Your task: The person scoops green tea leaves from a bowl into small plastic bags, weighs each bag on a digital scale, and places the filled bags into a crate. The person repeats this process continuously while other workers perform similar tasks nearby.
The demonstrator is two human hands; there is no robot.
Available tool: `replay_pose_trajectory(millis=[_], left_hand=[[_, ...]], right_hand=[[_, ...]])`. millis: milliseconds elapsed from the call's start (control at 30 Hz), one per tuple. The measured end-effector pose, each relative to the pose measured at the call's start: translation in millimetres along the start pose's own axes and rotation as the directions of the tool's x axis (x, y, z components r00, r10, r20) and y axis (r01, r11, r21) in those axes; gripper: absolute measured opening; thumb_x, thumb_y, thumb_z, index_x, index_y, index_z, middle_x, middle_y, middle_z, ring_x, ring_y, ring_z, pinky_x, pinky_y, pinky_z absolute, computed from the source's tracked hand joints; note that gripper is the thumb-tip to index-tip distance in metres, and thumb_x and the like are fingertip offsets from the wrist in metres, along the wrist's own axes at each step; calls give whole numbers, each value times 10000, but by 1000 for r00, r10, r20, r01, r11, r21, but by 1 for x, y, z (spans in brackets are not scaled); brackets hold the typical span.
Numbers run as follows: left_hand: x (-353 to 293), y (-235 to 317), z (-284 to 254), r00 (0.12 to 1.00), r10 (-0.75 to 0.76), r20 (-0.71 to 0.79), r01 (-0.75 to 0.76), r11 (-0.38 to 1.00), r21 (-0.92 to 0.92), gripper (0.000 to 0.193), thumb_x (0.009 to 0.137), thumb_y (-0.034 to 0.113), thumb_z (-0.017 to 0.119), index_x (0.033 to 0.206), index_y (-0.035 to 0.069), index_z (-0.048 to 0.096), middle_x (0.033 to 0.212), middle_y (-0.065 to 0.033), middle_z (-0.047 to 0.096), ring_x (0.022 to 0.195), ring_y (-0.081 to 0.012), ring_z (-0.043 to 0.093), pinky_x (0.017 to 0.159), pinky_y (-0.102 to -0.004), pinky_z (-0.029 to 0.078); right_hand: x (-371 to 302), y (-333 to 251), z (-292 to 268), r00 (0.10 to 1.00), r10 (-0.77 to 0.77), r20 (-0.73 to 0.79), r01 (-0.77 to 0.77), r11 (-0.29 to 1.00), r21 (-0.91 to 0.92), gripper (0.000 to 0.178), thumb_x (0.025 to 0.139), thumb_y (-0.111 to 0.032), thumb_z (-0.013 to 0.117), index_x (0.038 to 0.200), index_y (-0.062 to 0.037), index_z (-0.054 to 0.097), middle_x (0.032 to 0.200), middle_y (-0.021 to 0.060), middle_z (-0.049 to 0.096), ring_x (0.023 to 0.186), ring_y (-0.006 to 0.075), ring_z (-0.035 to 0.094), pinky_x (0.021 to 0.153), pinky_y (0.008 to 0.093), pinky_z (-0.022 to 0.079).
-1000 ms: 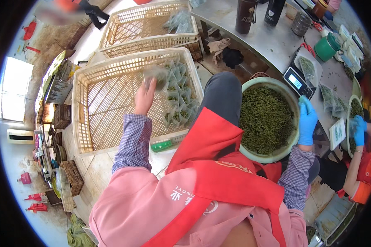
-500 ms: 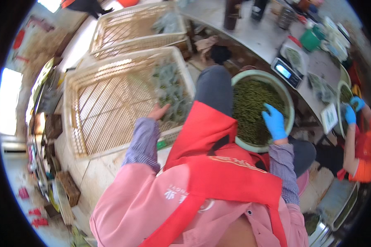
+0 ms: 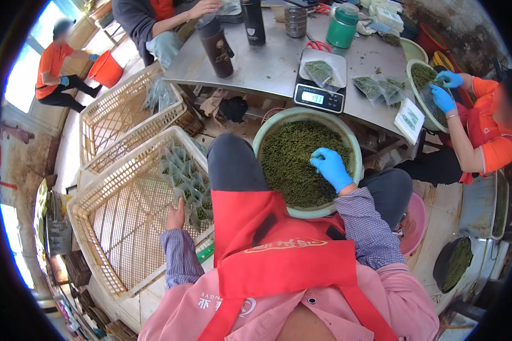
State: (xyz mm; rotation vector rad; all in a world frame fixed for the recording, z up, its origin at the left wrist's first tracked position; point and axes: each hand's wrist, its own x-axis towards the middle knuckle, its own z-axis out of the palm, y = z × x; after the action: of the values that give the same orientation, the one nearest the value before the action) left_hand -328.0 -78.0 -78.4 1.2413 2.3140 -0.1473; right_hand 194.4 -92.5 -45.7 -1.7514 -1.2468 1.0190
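Observation:
My right hand [image 3: 331, 167], in a blue glove, hovers over a pale green tub [image 3: 352, 149] heaped with small green grains like peppercorns [image 3: 301, 153]. Its fingertips are drawn together; what they pinch, if anything, is too small to see. Bare, my left hand [image 3: 177, 216] reaches into the near cream plastic crate [image 3: 88, 199], beside small clear bags of green filling [image 3: 185, 173] lined along the crate's right side. One finger stretches out along the nearest bag, and I see nothing held in that hand.
Beyond the tub, a metal table [image 3: 256, 62] carries a scale [image 3: 318, 98] with a filled bag, more bags [image 3: 375, 88], dark bottles [image 3: 216, 48] and a green jar [image 3: 342, 27]. A second crate [image 3: 114, 116] stands behind. Co-workers sit right and far left; a pink basin [image 3: 416, 224] is at right.
The view has swung, bringing the whole table and the co-workers in. My right hand's fingers have drawn together over the grains. My left hand stays by the bags in the crate.

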Motion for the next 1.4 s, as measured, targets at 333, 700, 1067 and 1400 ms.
replay_pose_trajectory(millis=[333,700,1067,1400], left_hand=[[-96,226,-35,198,746,-635,-959,283,32,232,797,131,656,1017,57,641,983,-130,652,949,-286,607,859,-380,460],[-121,320,29,312,913,-264,-915,214,-341,180,832,158,631,992,84,665,871,-111,682,802,-226,674,701,-320,512],[-122,315,29,198,951,-238,-951,128,-283,162,807,167,636,945,92,671,757,-106,661,719,-273,646,669,-375,514],[-126,323,49,106,963,-246,-971,48,-232,156,802,158,640,933,81,675,780,-123,663,724,-286,647,664,-381,511]], right_hand=[[10,-54,-63,997,74,-7,-62,874,481,152,867,-130,628,972,-22,650,774,31,661,573,80,570,528,212,456],[65,-83,-68,913,121,-389,139,805,576,221,881,-140,607,1061,-13,626,831,61,675,544,75,543,486,206,411],[108,-74,-52,795,-417,-440,234,881,-411,306,860,-128,496,1146,-53,578,1066,200,614,914,378,608,772,430,496],[21,14,14,984,-173,38,157,748,-644,168,830,-210,578,928,-90,644,847,159,645,754,342,639,650,441,508]])
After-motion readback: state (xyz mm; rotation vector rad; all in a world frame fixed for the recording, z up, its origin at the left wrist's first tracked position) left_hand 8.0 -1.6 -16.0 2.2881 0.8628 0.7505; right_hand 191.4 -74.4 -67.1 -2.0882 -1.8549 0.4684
